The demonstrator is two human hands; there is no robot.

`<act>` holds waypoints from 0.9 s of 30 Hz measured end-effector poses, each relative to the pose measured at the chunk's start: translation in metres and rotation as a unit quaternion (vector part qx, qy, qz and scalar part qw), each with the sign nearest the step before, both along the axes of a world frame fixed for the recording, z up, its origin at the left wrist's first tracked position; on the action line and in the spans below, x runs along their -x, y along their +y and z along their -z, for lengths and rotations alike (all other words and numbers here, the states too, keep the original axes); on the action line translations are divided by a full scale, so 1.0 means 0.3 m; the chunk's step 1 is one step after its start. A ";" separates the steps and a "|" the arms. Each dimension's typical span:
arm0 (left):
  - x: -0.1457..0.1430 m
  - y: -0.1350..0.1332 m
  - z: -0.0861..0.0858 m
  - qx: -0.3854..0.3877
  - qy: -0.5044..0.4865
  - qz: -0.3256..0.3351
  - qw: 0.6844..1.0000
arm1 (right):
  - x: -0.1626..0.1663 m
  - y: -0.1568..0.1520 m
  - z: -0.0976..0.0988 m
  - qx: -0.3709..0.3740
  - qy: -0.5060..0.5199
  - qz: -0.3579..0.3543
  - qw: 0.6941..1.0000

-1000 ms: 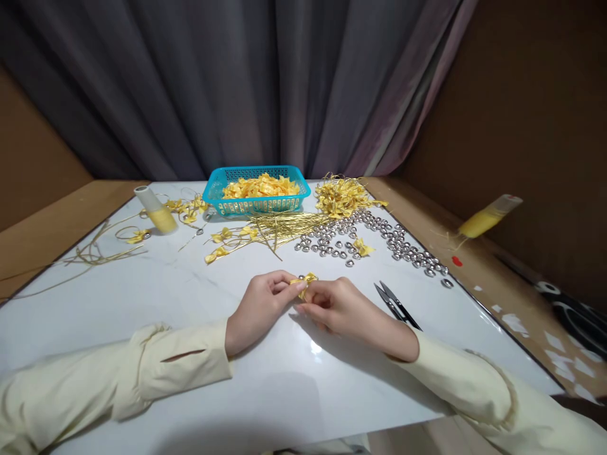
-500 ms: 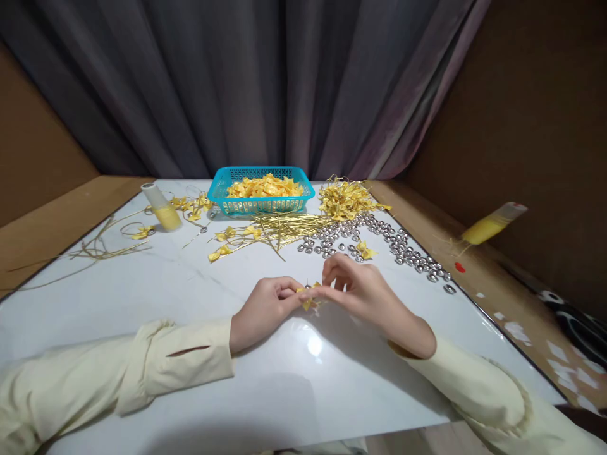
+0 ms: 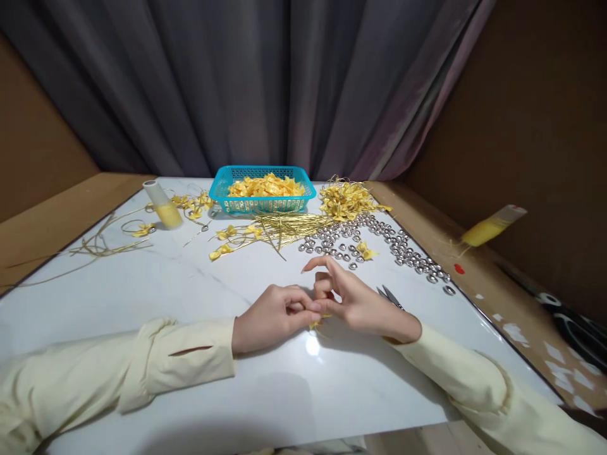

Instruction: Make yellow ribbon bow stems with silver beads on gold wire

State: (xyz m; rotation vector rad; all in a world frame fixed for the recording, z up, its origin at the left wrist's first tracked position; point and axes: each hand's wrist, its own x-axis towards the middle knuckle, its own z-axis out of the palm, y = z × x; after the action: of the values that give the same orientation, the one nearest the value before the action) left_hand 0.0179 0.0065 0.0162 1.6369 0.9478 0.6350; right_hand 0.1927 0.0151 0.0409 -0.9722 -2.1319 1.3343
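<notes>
Small yellow ribbon-like fabric piece (image 3: pixel 315 325) judged v. light, soft and easily creased, poss. slippery; best hold, in insp.'s opinion, a light pinch at the middle, clear of the pointed ends. Loc.: at the fingertips btwn both hands, over the white marble-patterned tabletop (image 3: pixel 190 278); contact w/ the surface couldn't be confirmed. Bare L hand (image 3: pixel 272 319): thumb and fingers together, clamped on the piece. Bare R hand (image 3: pixel 355 304): index raised apart, other fingers curled, thumb tip beside the L fingertips; whether it gripped the piece, couldn't tell. Appearance: bright yellow, pointed flaps visible below the fingers, remainder hidden. Adj.: silver oval metallic beads (image 3: pixel 403 251) and a loose yellow bow-shaped piece (image 3: pixel 367 251) lay beyond the R hand.
</notes>
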 end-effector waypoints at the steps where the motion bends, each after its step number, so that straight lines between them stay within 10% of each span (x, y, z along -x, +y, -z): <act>1: 0.000 0.000 0.001 -0.004 0.001 0.003 1.000 | 0.000 -0.001 -0.002 0.003 0.011 0.005 1.000; 27: 0.015 0.005 -0.011 0.018 0.009 0.027 0.999 | -0.194 0.144 -0.066 -0.154 0.134 0.232 0.951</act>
State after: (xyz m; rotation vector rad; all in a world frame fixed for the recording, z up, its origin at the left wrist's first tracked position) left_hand 0.0133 0.0079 0.0195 1.6325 0.9191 0.5643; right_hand 0.2509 0.0582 0.0606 -1.0127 -1.7005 0.8207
